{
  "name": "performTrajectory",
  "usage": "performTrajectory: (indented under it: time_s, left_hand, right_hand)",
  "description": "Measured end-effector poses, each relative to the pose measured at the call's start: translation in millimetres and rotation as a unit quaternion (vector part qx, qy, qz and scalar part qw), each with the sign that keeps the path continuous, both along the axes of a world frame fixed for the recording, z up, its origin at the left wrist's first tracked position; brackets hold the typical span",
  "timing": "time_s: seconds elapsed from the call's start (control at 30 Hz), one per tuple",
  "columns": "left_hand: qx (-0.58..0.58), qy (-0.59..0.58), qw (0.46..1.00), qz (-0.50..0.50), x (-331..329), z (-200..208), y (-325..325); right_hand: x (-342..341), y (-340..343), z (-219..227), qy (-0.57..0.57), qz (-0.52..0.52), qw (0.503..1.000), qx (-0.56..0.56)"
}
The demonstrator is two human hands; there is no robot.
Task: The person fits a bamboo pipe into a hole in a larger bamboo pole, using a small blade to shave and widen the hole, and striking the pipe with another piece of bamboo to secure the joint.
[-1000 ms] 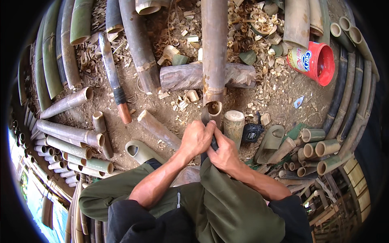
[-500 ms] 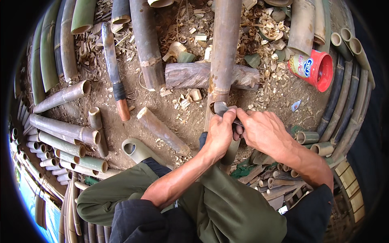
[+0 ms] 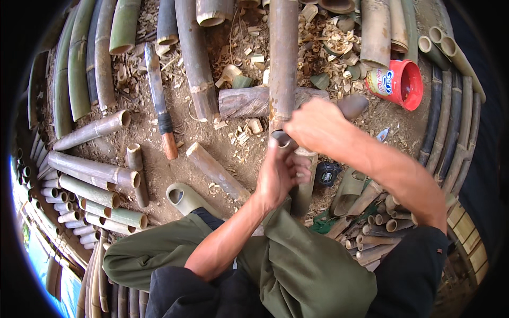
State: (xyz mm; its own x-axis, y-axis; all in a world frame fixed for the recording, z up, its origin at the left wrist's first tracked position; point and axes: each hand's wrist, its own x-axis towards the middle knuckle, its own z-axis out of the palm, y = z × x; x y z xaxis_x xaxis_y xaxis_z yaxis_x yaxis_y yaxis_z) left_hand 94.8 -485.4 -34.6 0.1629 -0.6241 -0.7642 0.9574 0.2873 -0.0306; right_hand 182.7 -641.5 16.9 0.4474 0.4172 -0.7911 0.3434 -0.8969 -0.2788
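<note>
While the long brown bamboo pole (image 3: 282, 63) runs from the far edge of the scene down toward the person, its near, hollow cut end (image 3: 280, 139) sits at the middle of the view, resting across a short grey log (image 3: 245, 102) that lies crosswise on the dirt. The left hand (image 3: 282, 172) is just near of that open end, fingers curled in a loose grip; what it holds cannot be made out, though its fingertips lie right by the pole's rim. The right hand (image 3: 317, 126) is closed over the pole's end from the right side, touching it, its knuckles turned up; whether anything is in its palm cannot be told. A short greenish bamboo piece (image 3: 303, 185) stands between the hands and the person's olive-green trousers (image 3: 297, 259).

To the left, a long dark machete with a reddish-brown wooden handle (image 3: 159, 103) lies on the ground, well apart from both hands. Near it, cut bamboo tubes (image 3: 95, 170) lie stacked at the left, and another short bamboo section (image 3: 216, 170) lies slanted between the machete and the left forearm. At the far right, a red plastic tub (image 3: 402, 84) lies on its side among pale wood shavings (image 3: 328, 37). A small black object (image 3: 328, 173) lies just right of the greenish piece, with more bamboo offcuts (image 3: 379, 225) heaped at the near right.
</note>
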Motion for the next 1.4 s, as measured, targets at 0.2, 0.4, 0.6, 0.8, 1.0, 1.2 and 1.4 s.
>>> performTrajectory:
  time_s: [0.2,0.4,0.6,0.8,1.0,1.2,1.4]
  left_hand:
    - [-0.010,-0.415,0.854,-0.314,-59.1,3.7,39.5]
    - [0.203,-0.512,0.651,-0.522,-25.0,28.7,80.0]
    - [0.346,-0.475,0.590,-0.554,29.2,7.7,113.9]
    - [0.247,-0.601,0.399,-0.646,130.7,57.8,67.6]
    - [0.145,-0.609,0.200,-0.754,171.1,87.2,-12.0]
    - [0.050,-0.683,0.061,-0.726,167.9,113.1,-68.9]
    - [0.024,-0.650,0.072,-0.756,178.2,104.4,-34.6]
  right_hand:
    - [-132.0,6.5,-3.8,-0.097,-0.534,0.826,0.155]
    - [-158.0,64.3,-36.2,0.067,-0.717,0.646,0.254]
    - [-97.7,95.1,-50.6,0.264,-0.784,0.454,0.331]
    - [-87.7,91.2,-44.3,0.244,-0.814,0.189,0.492]
    - [-99.6,76.0,-46.3,0.242,-0.790,-0.054,0.560]
    - [-108.1,67.7,-39.8,0.275,-0.781,-0.233,0.511]
    - [-127.6,83.3,-51.2,0.360,-0.698,-0.181,0.592]
